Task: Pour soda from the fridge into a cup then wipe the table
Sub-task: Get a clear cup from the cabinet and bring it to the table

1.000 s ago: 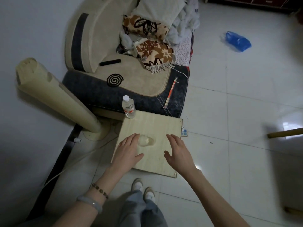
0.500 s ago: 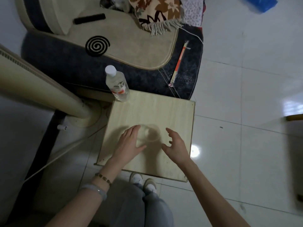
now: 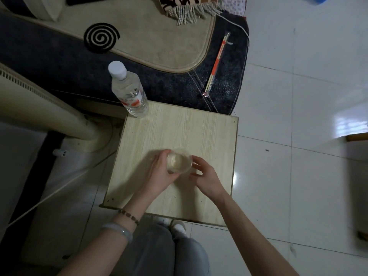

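cup (image 3: pixel 179 163) sits upright on the table (image 3: pixel 209 140), a bit toward our side of centre, clear plastic with pale liquid in it. our left hand (image 3: pixel 159 176) is curled round its left side, fingers touching the wall, thumb tucked under the near edge. right hand (image 3: pixel 205 179) is at the cup's right side, fingers bent, tips at or just touching the rim; we can't tell if that one really grips. so both hands are half closed around the cup, left one clearly holding it.

bottle (image 3: pixel 129 90) stands upright on the far left corner of the table, white cap on, red and white label, clear liquid inside, well apart from the cup. we have a bead bracelet (image 3: pixel 129 216) and a pale bangle (image 3: pixel 119 232) on the left wrist.

beyond the table: dark sofa base with a beige cushion (image 3: pixel 149 32), a black coil (image 3: pixel 101 37) lying on the cushion, wrapped chopsticks (image 3: pixel 217 62) on the dark edge. tower fan (image 3: pixel 39 108) leans in from the left, its base just beside the table. white tile floor (image 3: pixel 298 96) on the right. our shoes (image 3: pixel 177 226) peek out under the table's near edge.
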